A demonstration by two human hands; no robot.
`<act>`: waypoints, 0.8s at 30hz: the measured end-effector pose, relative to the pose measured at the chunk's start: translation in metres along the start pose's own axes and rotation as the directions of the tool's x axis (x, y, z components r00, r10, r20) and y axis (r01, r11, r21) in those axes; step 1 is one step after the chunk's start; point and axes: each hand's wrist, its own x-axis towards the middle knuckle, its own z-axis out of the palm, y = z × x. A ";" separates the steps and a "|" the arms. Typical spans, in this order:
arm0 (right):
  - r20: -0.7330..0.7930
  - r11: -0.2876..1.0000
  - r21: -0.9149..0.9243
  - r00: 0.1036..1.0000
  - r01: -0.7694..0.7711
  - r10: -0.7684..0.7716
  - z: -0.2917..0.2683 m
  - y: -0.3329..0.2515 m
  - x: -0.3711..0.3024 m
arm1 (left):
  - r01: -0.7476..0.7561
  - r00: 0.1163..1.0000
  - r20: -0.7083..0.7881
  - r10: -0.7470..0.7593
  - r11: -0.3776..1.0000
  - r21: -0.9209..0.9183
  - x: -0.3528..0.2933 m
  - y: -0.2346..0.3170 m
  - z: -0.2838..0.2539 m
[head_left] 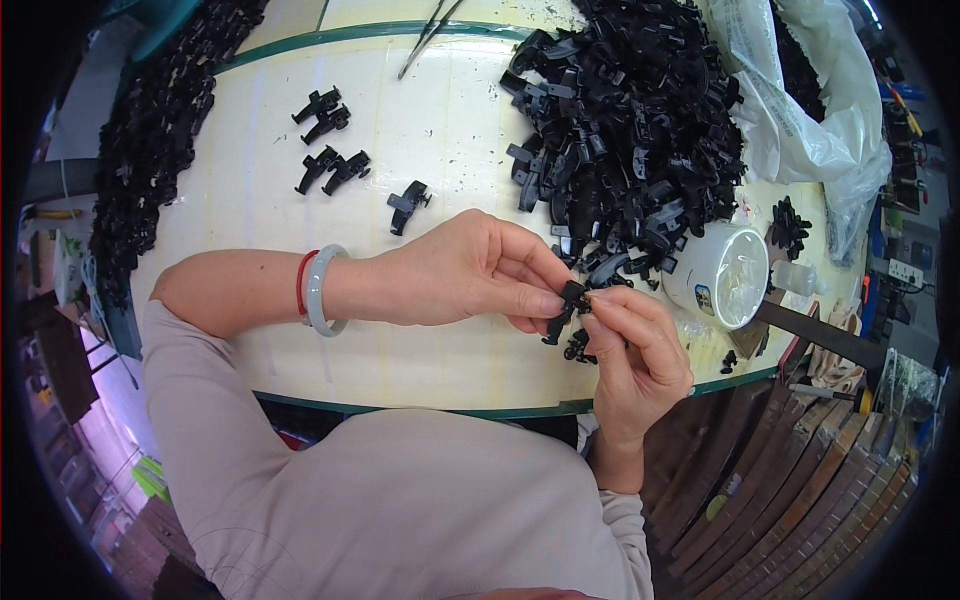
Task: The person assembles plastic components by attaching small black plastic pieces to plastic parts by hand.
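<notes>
Between the fingertips of my two hands is a small black plastic part (566,312), held near the table's front edge. My left hand (480,270) pinches it from the left, thumb and fingers closed. My right hand (640,350) meets it from the right, thumb and index finger pressed together at its upper end; whether a smaller piece sits in that pinch is hidden. Just below the held part lie a few tiny black pieces (578,348). A large heap of loose black plastic parts (630,120) rises just beyond my hands.
Several separate black parts (408,205) lie left of the heap. Tweezers (428,40) rest at the far edge. A white tub (712,275) lies tipped on the right, near a clear plastic bag (800,140). More black parts (150,150) are massed along the left side.
</notes>
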 end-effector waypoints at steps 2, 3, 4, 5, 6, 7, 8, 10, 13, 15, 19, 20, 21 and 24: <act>0.004 1.000 0.003 1.000 -0.023 0.023 0.000 -0.001 0.000 | -0.005 1.000 0.004 0.005 1.000 -0.011 0.000 -0.002 -0.001; 0.008 1.000 0.003 1.000 -0.021 0.021 0.000 -0.002 0.000 | -0.010 1.000 0.009 0.010 1.000 -0.021 0.000 -0.002 -0.001; 0.011 1.000 0.003 1.000 -0.020 0.020 0.000 -0.002 -0.001 | -0.008 1.000 0.011 0.008 1.000 -0.020 0.000 -0.002 -0.001; 0.008 1.000 0.002 1.000 -0.022 0.022 0.000 -0.002 0.000 | -0.013 1.000 -0.005 0.013 1.000 -0.013 0.000 -0.003 0.000; 0.025 0.999 -0.036 0.999 0.035 -0.034 0.001 -0.002 0.001 | -0.017 1.000 -0.021 0.017 1.000 -0.005 -0.001 -0.004 0.001; 0.044 0.993 -0.074 0.995 0.092 -0.089 0.001 -0.001 0.001 | -0.013 1.000 -0.019 0.013 1.000 -0.004 -0.001 -0.004 0.002; 0.039 0.993 -0.075 0.996 0.088 -0.085 0.001 0.000 0.001 | -0.029 0.999 -0.030 0.029 1.000 0.013 -0.001 -0.005 0.002; 0.043 0.996 -0.057 0.997 0.069 -0.066 0.002 0.001 0.000 | -0.033 0.999 -0.030 0.034 0.999 0.034 -0.001 -0.004 0.003; 0.059 0.996 -0.074 0.997 0.057 -0.052 -0.001 0.003 0.002 | -0.021 0.998 -0.063 0.027 0.995 0.095 -0.005 -0.001 0.004; -0.032 0.997 -0.041 0.997 -0.066 0.065 -0.007 0.000 0.003 | -0.048 0.991 -0.117 0.067 0.986 0.157 -0.005 0.003 0.001; -0.100 0.971 -0.231 0.994 -0.063 0.041 -0.034 0.006 -0.005 | 0.093 0.933 -0.338 0.125 0.822 0.562 -0.023 0.022 -0.017; 0.011 0.936 -0.350 1.000 0.027 -0.025 -0.037 0.010 -0.007 | 0.096 0.936 -0.331 0.119 0.818 0.567 -0.029 0.027 -0.021; -0.001 0.936 -0.351 1.000 0.022 -0.024 -0.036 0.009 -0.009 | 0.159 0.900 -0.411 0.147 0.767 0.622 -0.037 0.030 -0.023; 0.123 0.911 -0.409 0.992 0.041 0.011 -0.023 0.005 -0.009 | 0.238 0.834 -0.501 0.229 0.670 0.703 -0.051 0.036 -0.026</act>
